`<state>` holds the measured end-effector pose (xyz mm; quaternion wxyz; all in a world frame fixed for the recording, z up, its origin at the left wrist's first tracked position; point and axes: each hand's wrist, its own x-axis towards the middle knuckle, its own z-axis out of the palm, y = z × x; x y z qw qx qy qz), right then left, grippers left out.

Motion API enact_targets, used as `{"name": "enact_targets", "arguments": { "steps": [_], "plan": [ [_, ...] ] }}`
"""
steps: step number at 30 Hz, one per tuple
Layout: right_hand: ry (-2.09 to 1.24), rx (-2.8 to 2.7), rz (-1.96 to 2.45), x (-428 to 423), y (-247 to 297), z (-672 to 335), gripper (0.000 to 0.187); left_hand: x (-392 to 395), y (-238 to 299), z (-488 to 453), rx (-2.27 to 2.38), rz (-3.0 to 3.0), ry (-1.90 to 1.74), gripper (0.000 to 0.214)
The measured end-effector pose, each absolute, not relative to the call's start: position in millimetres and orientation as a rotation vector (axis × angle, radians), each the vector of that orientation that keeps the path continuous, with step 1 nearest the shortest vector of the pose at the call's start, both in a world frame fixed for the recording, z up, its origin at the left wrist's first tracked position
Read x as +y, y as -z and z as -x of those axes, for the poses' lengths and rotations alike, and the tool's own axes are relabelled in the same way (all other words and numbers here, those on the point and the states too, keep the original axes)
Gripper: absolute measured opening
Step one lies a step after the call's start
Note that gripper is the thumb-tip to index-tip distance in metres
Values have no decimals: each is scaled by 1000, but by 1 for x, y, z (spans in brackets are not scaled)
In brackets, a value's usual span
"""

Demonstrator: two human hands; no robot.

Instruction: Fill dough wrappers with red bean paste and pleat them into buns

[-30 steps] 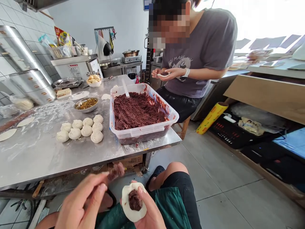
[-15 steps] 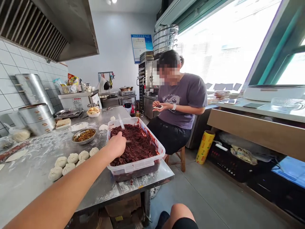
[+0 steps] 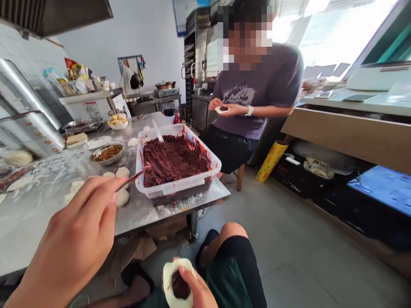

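Observation:
My left hand (image 3: pixel 86 222) grips a thin stick-like tool (image 3: pixel 133 178), its tip smeared with dark red paste at the near left rim of a clear plastic tub (image 3: pixel 180 187). Dark red paste (image 3: pixel 176 158), probably bean paste, fills the tub, and a white-handled utensil (image 3: pixel 157 131) stands in it. Low in front of my lap, my right hand (image 3: pixel 201 291) holds a round dough wrapper (image 3: pixel 170 273), thumb over its edge. A lump of the dark paste (image 3: pixel 180 285) sits in the wrapper's middle. Pleated buns (image 3: pixel 122 196) lie on the steel table, partly hidden behind my left hand.
A metal bowl of brown filling (image 3: pixel 107 155) and a bowl of pale pieces (image 3: pixel 117 121) stand on the floured steel table (image 3: pixel 141 209). Across from me a seated person (image 3: pixel 253 94) holds a filled wrapper. A yellow roll (image 3: pixel 272 161) leans by the right-hand shelf.
My left hand has drawn back from over the paste toward me, and its tool now shows. My right hand with the filled wrapper has come into view as the camera tilted down.

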<state>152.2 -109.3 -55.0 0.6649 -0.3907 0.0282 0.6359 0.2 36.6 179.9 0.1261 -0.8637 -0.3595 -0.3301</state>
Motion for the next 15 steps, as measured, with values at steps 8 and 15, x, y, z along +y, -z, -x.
{"name": "enact_targets", "arguments": {
  "steps": [8, 15],
  "plan": [
    [-1475, 38, 843, -103, 48, -124, 48, -41, -13, 32, -1720, 3122, 1095, 25],
    [-1649, -12, 878, -114, 60, -106, 58, -53, 28, 43, -2014, 3164, 1117, 33]
  ]
}}
